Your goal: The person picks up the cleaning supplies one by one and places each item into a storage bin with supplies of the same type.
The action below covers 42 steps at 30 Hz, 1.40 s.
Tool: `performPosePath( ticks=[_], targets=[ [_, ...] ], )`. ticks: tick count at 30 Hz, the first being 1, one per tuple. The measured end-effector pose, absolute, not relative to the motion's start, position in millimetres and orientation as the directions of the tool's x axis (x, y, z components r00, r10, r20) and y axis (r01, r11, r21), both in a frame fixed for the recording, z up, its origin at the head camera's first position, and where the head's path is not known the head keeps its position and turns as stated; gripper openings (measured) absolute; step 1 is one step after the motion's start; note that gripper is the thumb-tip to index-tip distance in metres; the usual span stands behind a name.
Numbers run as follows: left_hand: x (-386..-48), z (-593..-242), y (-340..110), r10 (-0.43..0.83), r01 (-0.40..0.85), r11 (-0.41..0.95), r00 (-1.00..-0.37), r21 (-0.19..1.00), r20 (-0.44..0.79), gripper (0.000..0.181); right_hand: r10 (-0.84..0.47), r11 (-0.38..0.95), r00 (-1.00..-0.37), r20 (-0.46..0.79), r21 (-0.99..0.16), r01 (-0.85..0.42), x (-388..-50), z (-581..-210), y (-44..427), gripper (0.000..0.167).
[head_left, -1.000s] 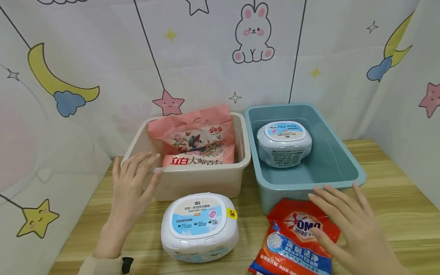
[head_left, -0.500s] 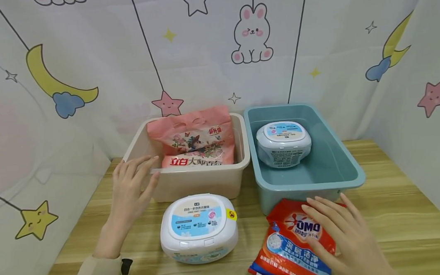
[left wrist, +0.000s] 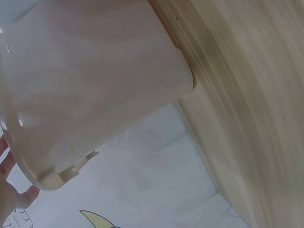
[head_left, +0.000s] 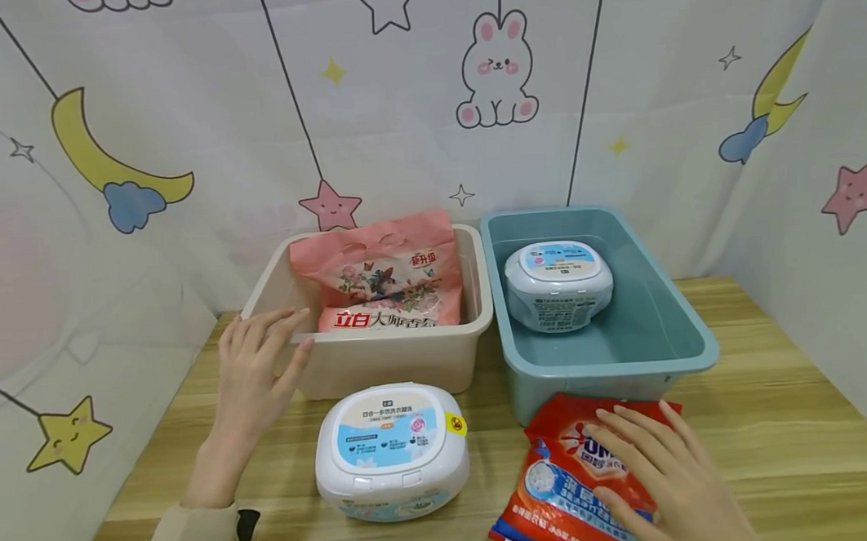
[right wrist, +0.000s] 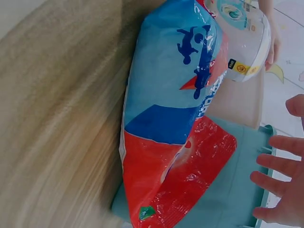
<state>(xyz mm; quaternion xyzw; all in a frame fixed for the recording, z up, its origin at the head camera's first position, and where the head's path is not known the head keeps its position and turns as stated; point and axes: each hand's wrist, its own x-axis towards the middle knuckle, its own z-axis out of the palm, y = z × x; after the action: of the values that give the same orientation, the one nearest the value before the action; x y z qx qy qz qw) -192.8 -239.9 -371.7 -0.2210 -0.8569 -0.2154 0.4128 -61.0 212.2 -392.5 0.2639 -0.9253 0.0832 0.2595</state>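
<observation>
My left hand [head_left: 251,374], fingers spread and loosely bent, is at the front left corner of the cream bin [head_left: 394,361]. In the left wrist view its fingertips [left wrist: 7,164] lie by the bin's rim; whether they touch is unclear. Over a red and blue OMO detergent bag [head_left: 555,493] hovers my right hand [head_left: 668,479], fingers spread. The right wrist view shows a gap between that hand [right wrist: 285,175] and the bag, which leans against the teal bin [head_left: 608,369]. A white lidded tub of laundry pods [head_left: 391,448] stands between my hands.
Inside the cream bin sits a pink detergent bag [head_left: 390,277]. The teal bin beside it holds another white tub [head_left: 559,288] on its left side. A patterned cloth [head_left: 395,101] hangs behind the wooden table [head_left: 787,415].
My right hand has moved left and slightly down, further over the OMO bag. The left hand has barely shifted, and the bags, tubs and bins stay in place.
</observation>
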Motion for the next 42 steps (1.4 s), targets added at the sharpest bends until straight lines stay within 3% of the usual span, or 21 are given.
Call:
performPosePath(
  ticks=[5,11,22,30,37,42],
  targets=[
    [-193.9,-373.4,-240.4,0.2,0.561,0.808,-0.548,0.18,0.812,0.048,-0.448,0.866,-0.768,0.457,0.01,-0.499,-59.6,-398.8,212.1,0.07],
    [-193.3,-374.3,-240.9,0.195,0.566,0.804,-0.54,0.182,0.819,0.042,-0.404,0.891,-0.826,0.393,-0.036,-0.452,-56.7,-405.0,209.5,0.066],
    [-192.4,-376.4,-242.3,0.177,0.568,0.796,-0.547,0.208,0.819,0.041,-0.436,0.883,-0.825,0.359,-0.007,-0.469,-57.8,-408.1,209.7,0.064],
    [-192.8,-378.7,-243.8,0.2,0.571,0.801,-0.54,0.18,0.818,0.057,-0.424,0.897,-0.863,0.276,-0.001,-0.441,-57.6,-409.1,208.6,0.072],
    [-193.5,-380.1,-242.7,0.205,0.572,0.802,-0.533,0.171,0.821,0.058,-0.439,0.894,-0.86,0.26,0.024,-0.448,-58.8,-408.8,208.8,0.068],
    [-193.4,-381.5,-242.1,0.195,0.563,0.809,-0.526,0.168,0.828,0.057,-0.42,0.903,-0.893,0.161,-0.027,-0.429,-58.6,-409.7,209.7,0.069]
  ],
)
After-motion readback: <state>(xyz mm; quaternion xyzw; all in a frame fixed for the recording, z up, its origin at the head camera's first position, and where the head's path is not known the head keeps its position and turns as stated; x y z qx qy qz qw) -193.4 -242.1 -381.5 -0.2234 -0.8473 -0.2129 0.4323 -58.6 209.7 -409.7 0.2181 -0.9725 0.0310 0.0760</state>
